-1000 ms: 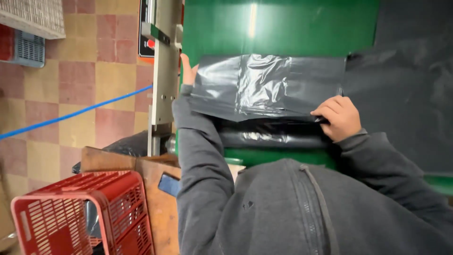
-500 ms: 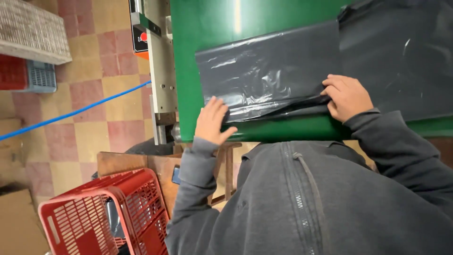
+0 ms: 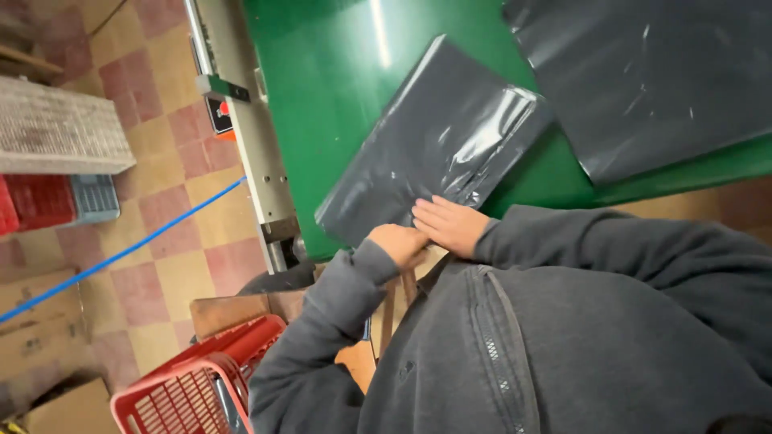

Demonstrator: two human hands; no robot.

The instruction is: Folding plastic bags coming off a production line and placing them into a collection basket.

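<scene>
Hands meet at near edge of folded dark plastic bag (image 3: pixel 438 141) on green tabletop (image 3: pixel 338 72): right hand (image 3: pixel 450 225) flat, fingers together, left hand (image 3: pixel 400 243) curled beside it, grip unclear; bag's long axis runs away up-right.

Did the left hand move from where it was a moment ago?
Yes. The left hand slid right along the near edge of the green table, away from the metal rail, and now touches the right hand on the grey bag.

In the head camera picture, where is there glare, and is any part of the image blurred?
Head view: glare streaks the folded black plastic bag near its right side, and a pale band of reflection runs up the green table; the red basket at the bottom edge looks slightly soft; both hands, left hand and right hand, appear fairly sharp.
</scene>
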